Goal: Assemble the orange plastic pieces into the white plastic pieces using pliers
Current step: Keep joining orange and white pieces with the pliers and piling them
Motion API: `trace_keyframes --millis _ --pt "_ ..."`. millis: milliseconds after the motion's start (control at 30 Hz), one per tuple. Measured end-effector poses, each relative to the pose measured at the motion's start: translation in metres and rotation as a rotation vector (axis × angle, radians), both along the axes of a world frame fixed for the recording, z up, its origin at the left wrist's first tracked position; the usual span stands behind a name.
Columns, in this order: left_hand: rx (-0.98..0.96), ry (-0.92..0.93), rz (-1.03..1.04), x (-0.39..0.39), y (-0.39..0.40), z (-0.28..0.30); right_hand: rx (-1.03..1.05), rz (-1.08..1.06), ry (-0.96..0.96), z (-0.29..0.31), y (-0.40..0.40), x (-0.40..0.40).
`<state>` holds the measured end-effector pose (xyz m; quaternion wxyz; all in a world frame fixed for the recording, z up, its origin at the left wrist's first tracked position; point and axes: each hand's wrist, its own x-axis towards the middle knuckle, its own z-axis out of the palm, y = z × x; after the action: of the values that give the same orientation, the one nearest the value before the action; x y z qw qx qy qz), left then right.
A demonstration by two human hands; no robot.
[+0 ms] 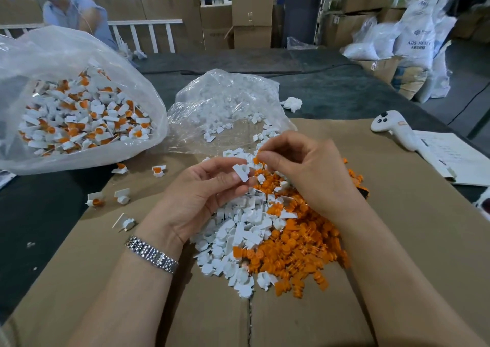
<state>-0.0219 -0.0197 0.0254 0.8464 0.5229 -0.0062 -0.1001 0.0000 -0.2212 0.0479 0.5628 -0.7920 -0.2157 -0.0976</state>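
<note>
Above the mixed pile (267, 230), the left hand (201, 195) pinched a white piece (241, 171) while the right hand (305, 171) pinched an orange piece (256, 160) (no pliers visible), so seating them together seemingly came next.

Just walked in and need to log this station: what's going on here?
A person is fitting parts by hand. The left hand pinches a white piece; the right hand pinches an orange piece just beside it, not yet joined. Loose parts lie heaped on cardboard; a bag holds assembled ones. No pliers visible.
</note>
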Motion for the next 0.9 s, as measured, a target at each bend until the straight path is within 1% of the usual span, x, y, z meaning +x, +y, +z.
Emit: trace_keyframes --millis 133,400,433,533,600,767,900 --pt "0.013 -0.031 0.018 -0.001 -0.002 0.0 -0.101 0.017 -0.045 -0.005 0.01 -0.003" --pt "0.022 -0.113 0.13 0.0 -0.004 -0.003 -0.182 -0.098 -0.274 -0.015 0.031 -0.008" --pt "0.016 -0.115 0.136 0.0 -0.003 -0.002 -0.185 -0.084 -0.269 -0.015 0.032 -0.008" --pt "-0.003 -0.115 0.125 0.0 0.0 0.0 -0.138 0.042 -0.15 -0.012 0.024 -0.006" --pt "0.003 -0.12 0.103 -0.001 0.0 0.001 -0.125 0.077 -0.108 -0.01 0.018 -0.004" --pt "0.032 -0.09 0.111 -0.002 0.001 0.001 -0.166 0.032 -0.159 -0.01 0.017 -0.004" --pt "0.02 -0.056 0.113 -0.002 0.001 0.001 -0.249 -0.023 -0.274 -0.009 0.017 -0.005"
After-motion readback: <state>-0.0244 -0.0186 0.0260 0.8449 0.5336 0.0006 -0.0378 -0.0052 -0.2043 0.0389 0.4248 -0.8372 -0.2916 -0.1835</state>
